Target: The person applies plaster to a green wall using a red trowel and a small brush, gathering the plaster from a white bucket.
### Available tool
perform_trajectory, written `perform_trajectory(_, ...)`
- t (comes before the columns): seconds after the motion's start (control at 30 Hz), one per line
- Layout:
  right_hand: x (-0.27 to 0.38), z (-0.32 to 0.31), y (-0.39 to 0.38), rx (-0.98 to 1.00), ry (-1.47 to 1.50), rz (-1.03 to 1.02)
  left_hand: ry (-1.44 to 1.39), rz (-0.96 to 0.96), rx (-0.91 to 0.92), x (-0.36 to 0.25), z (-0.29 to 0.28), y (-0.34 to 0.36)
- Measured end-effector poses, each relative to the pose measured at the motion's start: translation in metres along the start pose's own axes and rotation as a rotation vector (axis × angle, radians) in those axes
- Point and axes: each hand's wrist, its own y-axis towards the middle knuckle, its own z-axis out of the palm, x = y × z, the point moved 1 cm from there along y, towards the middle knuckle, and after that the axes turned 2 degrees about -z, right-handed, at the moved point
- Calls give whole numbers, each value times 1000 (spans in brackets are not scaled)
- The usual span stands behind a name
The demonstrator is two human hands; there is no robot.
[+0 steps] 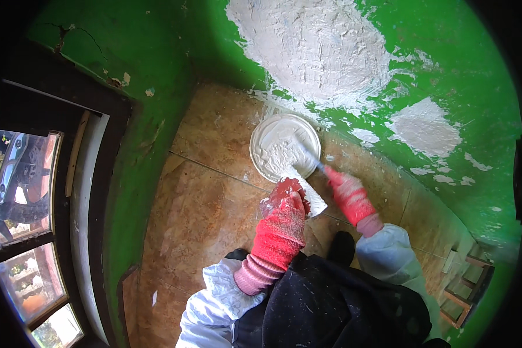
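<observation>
A round white tub [260, 156] of thick white plaster stands on the tiled floor, close to the wall's foot. Over its near side, my left hand [281, 223], in a red plaster-smeared glove, is closed round a broad plaster-coated spatula [312, 200]. My gloved right hand [351, 197] grips the handle of a putty knife [308, 152], its end blurred by motion and reaching into the tub's plaster. The spatula's handle is hidden within my left hand.
The green wall [475, 75] carries large rough patches of white plaster [319, 52]. On the left is a dark-framed window [26, 180]. A small wooden frame [467, 290] stands by the wall at lower right. My dark shoe [341, 246] is on the brown tile floor [197, 209].
</observation>
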Motion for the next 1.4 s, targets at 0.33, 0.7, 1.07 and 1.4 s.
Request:
perform_trajectory(0.33,11,-2,17,289,-89,113,152,20,-27,5,10,4)
perform_trajectory(0.7,20,-5,31,124,-149,-263,-5,-118,-18,-1,19,7)
perform_trajectory(1.07,29,-14,55,32,-272,-317,-210,-415,249,-4,18,16)
perform_trajectory(1.4,31,5,60,10,-351,-271,-248,-472,265,-1,28,15)
